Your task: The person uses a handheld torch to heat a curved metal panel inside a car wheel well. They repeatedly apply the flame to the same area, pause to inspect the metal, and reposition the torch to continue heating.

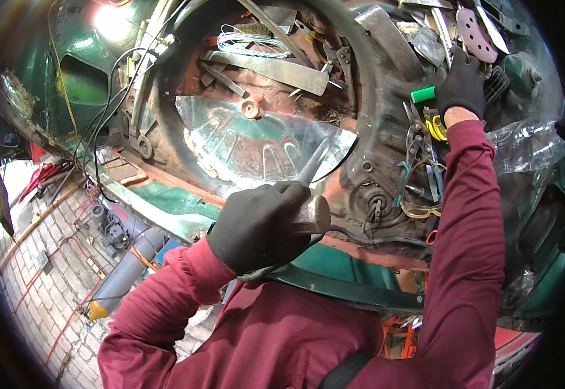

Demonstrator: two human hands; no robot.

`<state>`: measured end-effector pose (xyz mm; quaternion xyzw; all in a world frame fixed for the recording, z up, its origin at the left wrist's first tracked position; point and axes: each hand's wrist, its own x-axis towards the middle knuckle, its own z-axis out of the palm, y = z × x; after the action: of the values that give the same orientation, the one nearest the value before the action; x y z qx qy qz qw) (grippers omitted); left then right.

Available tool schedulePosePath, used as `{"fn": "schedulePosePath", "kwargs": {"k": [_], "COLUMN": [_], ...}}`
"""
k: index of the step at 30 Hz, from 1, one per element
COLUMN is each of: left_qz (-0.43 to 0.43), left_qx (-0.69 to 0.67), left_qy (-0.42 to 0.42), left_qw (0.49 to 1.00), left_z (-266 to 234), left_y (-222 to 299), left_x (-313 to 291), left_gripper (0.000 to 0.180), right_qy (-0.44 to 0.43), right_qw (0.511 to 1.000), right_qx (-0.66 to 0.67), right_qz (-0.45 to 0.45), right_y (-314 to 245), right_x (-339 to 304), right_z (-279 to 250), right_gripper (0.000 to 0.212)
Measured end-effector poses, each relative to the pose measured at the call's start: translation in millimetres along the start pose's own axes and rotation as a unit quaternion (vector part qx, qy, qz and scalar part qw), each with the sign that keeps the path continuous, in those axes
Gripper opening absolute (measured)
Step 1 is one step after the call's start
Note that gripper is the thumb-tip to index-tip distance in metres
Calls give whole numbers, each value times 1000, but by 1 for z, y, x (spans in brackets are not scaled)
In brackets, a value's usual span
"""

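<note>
- Our left hand (pixel 256 223) curls its fingers round a hammer-like tool (pixel 313 216), narrow end pointing away and rightward over the shiny half-disc (pixel 230 144).
- Our right hand (pixel 462 84) is nearer the pink plate (pixel 475 35), lying lengthwise just beyond; whether those fingers grip anything, we cannot tell.

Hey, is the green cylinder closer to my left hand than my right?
No, the green cylinder is just beside the right hand, well away from the left hand.
</note>
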<state>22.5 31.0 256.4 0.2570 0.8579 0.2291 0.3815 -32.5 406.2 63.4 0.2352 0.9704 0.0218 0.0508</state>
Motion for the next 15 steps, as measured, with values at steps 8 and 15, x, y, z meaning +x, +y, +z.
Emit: {"fn": "schedulePosePath", "kwargs": {"k": [8, 15], "left_qz": [12, 21], "left_qx": [23, 27], "left_qy": [-53, -42], "left_qw": [998, 999], "left_z": [23, 34], "left_y": [-4, 0], "left_x": [14, 25], "left_gripper": [48, 43], "right_qy": [-22, 85], "right_qw": [992, 923], "right_qx": [119, 346], "right_qz": [26, -143], "right_y": [37, -9], "right_x": [30, -15], "right_z": [18, -91], "right_gripper": [37, 41]}}
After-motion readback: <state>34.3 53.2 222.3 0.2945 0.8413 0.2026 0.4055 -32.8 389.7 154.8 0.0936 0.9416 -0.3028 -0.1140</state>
